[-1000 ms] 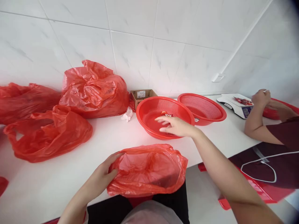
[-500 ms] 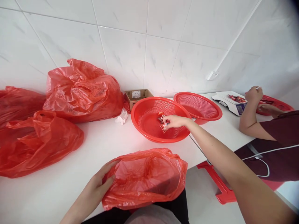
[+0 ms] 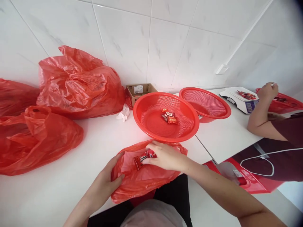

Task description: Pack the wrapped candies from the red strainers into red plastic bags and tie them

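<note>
Wrapped packets point(image 3: 140, 160) sit inside the mouth of the open red bag point(image 3: 132, 189), pinched between thumb and fingers of the right hand point(image 3: 165, 156). At the bag's nine o'clock, the left hand point(image 3: 104, 183) has its thumb apart from its fingers, probably to keep the mouth wide (whether it grips the film, I cannot tell). At one o'clock, the near basket point(image 3: 150, 124) cradles more packets point(image 3: 172, 119); at ten, a bulging bag point(image 3: 82, 88) slumps beside the wall.
</note>
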Demonstrator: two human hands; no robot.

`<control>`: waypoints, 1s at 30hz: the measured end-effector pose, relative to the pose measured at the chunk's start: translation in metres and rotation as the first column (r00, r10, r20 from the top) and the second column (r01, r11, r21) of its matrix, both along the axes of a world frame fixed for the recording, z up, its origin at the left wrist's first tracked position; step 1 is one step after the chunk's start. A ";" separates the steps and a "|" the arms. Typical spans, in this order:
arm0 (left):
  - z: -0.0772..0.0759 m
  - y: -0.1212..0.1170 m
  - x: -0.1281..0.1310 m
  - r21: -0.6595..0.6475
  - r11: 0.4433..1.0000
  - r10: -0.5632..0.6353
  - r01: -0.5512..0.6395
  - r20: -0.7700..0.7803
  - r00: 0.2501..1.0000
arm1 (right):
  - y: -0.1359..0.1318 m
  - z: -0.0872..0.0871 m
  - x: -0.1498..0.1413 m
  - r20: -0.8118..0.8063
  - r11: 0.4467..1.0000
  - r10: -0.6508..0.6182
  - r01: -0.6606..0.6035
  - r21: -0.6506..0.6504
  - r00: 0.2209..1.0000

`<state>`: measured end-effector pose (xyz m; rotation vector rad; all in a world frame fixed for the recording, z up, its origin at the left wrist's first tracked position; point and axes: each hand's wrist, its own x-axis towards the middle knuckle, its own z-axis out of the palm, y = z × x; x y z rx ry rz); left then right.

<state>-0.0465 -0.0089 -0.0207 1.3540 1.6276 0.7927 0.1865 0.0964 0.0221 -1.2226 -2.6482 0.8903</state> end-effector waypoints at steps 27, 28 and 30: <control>0.009 -0.032 0.000 0.048 0.906 0.413 -0.420 0.118 0.903 | 0.204 0.004 0.069 0.529 0.986 -0.169 0.134 0.104 0.831; 0.010 -0.034 0.001 0.031 0.905 0.417 -0.424 0.123 0.900 | 0.205 0.000 0.068 0.541 0.988 -0.156 0.124 0.095 0.826; 0.011 -0.035 0.001 0.014 0.903 0.425 -0.430 0.127 0.896 | 0.207 -0.003 0.067 0.560 0.990 -0.141 0.110 0.087 0.816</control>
